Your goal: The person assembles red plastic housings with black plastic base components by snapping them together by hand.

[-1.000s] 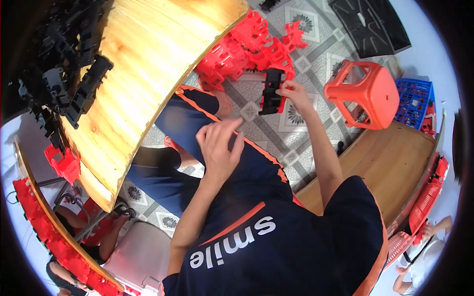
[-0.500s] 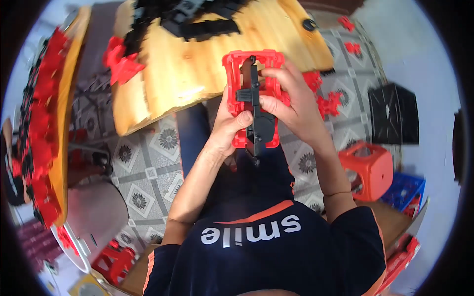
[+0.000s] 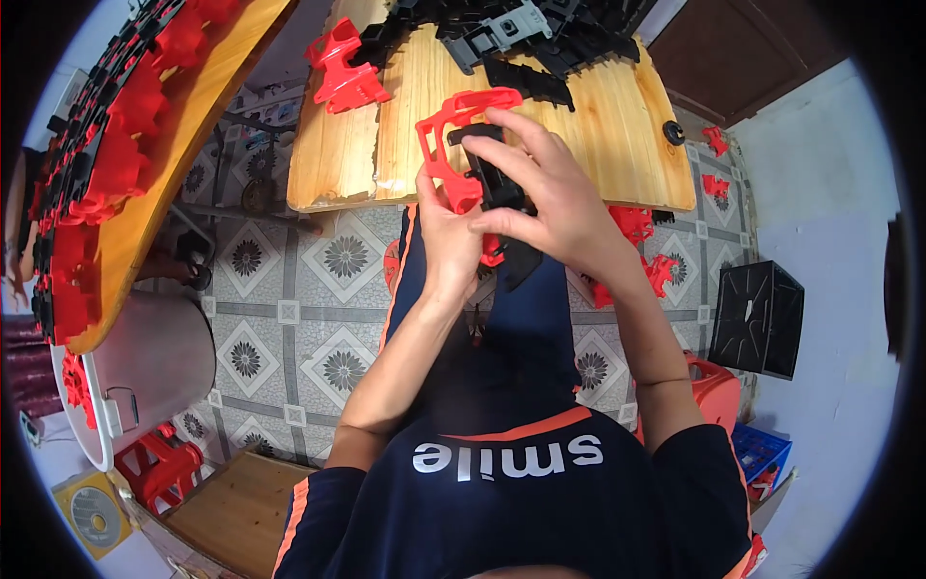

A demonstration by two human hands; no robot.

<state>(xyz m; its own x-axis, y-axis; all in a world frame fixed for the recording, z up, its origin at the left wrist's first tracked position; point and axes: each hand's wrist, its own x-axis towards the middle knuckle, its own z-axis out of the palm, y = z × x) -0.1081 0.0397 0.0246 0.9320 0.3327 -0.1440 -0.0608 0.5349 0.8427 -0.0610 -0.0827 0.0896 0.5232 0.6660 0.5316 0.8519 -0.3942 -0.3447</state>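
Just off the near edge of the wooden table, I hold a red plastic frame (image 3: 482, 99) with a black plastic part (image 3: 500, 188) set in it. The frame is tilted, its far bar over the table. My left hand (image 3: 451, 236) grips the red frame's lower left side. My right hand (image 3: 559, 198) is closed over the right side, thumb and fingers on the black part and fingertips near the frame's far bar. The fingers hide how the two pieces meet.
On the wooden table (image 3: 328, 164) lie a loose red part (image 3: 342, 72), a pile of black parts, a grey part (image 3: 506, 37) and a black round piece (image 3: 673, 132). A side table at left bears red and black parts. A white bin (image 3: 159, 347) and black crate (image 3: 757, 318) flank me.
My view has shifted, so the table sits further right. The red frame has turned from facing me squarely to a tilt, and my right hand has closed further over the black part.
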